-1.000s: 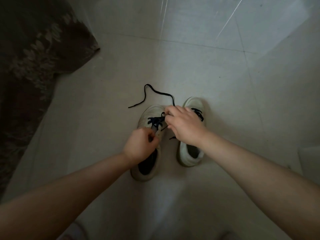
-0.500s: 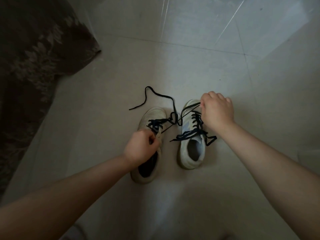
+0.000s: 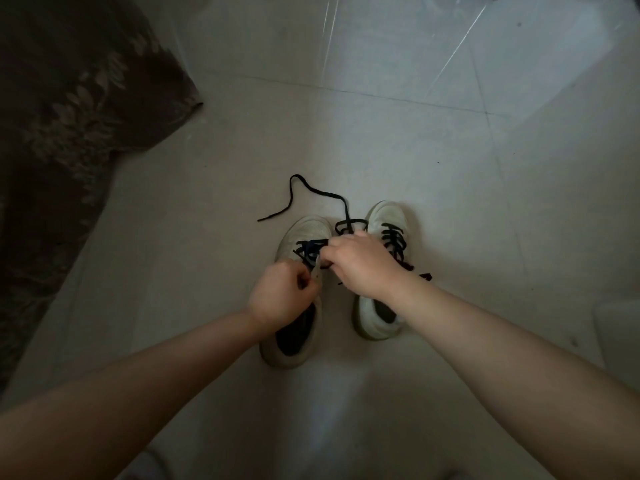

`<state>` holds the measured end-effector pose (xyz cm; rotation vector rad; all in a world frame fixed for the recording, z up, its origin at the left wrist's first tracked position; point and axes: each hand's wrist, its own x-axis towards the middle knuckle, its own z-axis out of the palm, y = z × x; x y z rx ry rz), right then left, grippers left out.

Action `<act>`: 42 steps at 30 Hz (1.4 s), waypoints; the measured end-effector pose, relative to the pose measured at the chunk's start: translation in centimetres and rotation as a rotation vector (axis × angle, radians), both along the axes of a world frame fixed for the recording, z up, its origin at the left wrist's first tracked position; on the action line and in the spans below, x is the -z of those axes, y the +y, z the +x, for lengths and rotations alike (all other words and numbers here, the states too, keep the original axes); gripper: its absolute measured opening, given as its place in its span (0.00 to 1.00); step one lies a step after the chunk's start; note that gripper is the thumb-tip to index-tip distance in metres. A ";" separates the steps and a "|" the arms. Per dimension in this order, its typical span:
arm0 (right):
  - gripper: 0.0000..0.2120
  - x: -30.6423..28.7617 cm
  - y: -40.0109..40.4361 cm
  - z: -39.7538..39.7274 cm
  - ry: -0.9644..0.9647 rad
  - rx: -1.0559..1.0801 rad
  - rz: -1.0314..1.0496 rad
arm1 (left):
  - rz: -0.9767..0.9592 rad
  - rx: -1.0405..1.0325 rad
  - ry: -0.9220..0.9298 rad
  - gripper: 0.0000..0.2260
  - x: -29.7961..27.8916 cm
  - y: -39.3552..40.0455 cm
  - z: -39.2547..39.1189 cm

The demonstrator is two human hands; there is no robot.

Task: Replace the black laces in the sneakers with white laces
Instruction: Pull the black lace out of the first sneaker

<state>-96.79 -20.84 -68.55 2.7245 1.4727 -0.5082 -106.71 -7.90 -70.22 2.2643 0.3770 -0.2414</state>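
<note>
Pinching the thin black lace (image 3: 313,244) on the left white sneaker (image 3: 300,237), both hands curl: left hand (image 3: 280,295), right hand (image 3: 360,263).

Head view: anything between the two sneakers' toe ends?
Yes: a black lace loops across the floor gap between left sneaker and right sneaker, head view.
</note>
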 end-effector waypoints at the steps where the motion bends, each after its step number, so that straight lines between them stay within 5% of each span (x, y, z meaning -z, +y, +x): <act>1: 0.08 -0.2 -0.2 0.2 -0.009 0.023 0.002 | 0.002 0.006 0.012 0.09 -0.1 0.0 0.0; 6: 0.06 -2.8 -2.3 3.7 -0.112 0.347 0.112 | -0.006 0.039 0.040 0.13 -0.2 0.2 -0.1; 10: 0.03 -5.1 -1.6 2.0 0.358 0.256 -0.108 | 0.002 -0.032 -0.085 0.04 0.1 0.1 -1.0; 13: 0.05 -5.3 -0.5 0.0 0.612 0.134 -0.334 | 0.205 -0.018 -0.048 0.16 0.6 0.4 -1.2; 16: 0.07 -4.4 1.3 -0.3 0.445 0.177 -0.067 | 0.248 -0.023 0.072 0.23 0.7 0.7 -0.9; 19: 0.10 -2.7 3.7 -0.2 0.184 0.204 0.094 | 0.243 -0.034 0.081 0.18 0.6 0.7 -0.8; 28: 0.12 -1.6 6.3 -1.5 -0.185 -0.116 -0.160 | 0.280 0.009 -0.003 0.10 0.3 1.7 -0.8; 34: 0.07 -1.2 5.6 -1.1 -0.285 -0.151 -0.134 | 0.312 0.047 -0.004 0.11 -0.1 1.6 -0.5; 42: 0.10 -1.3 2.3 1.1 -0.163 0.217 -0.012 | 0.381 0.117 -0.081 0.09 -0.9 1.3 0.0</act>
